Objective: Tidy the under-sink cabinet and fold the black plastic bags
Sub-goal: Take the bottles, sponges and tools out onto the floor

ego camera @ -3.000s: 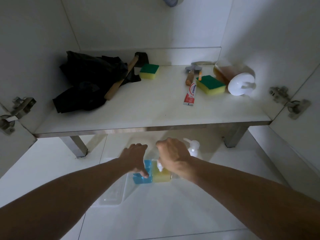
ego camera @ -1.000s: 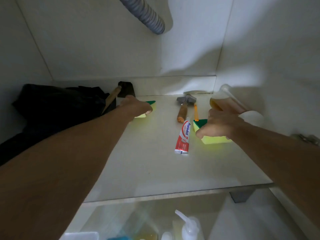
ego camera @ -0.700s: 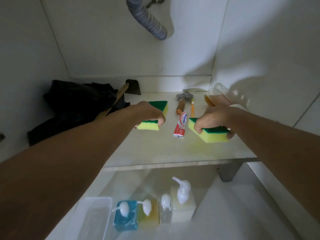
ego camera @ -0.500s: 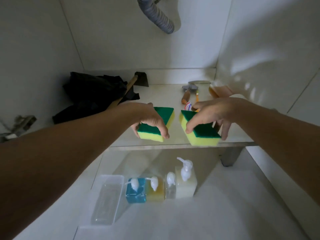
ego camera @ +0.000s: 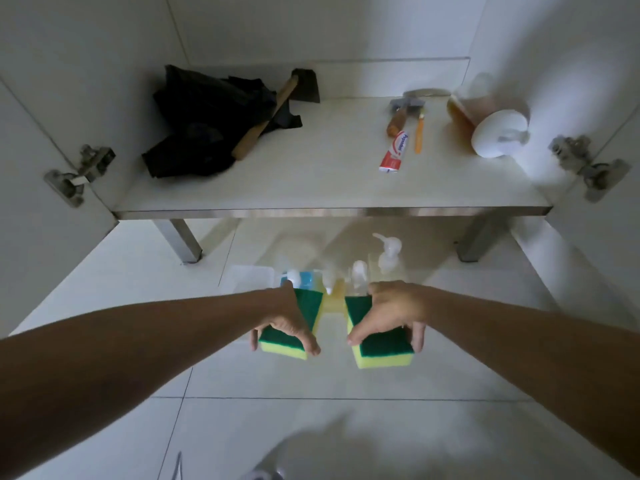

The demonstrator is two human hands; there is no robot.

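Observation:
My left hand grips a green-and-yellow sponge from above, low over the tiled floor in front of the cabinet. My right hand grips a second green-and-yellow sponge beside it. Crumpled black plastic bags lie at the back left of the cabinet shelf, with a wooden-handled tool across them. A toothpaste tube, an orange toothbrush, a hammer and a tipped amber bottle with a white cap lie on the shelf's right side.
On the floor under the shelf stand pump dispensers: a blue one, a yellow one and a pale one, beside a clear tray. Open cabinet doors with hinges flank both sides. Shelf legs stand at the corners.
Both hands have lifted the two sponges off the shelf and brought them down and toward me, to just above the floor in front of the dispensers.

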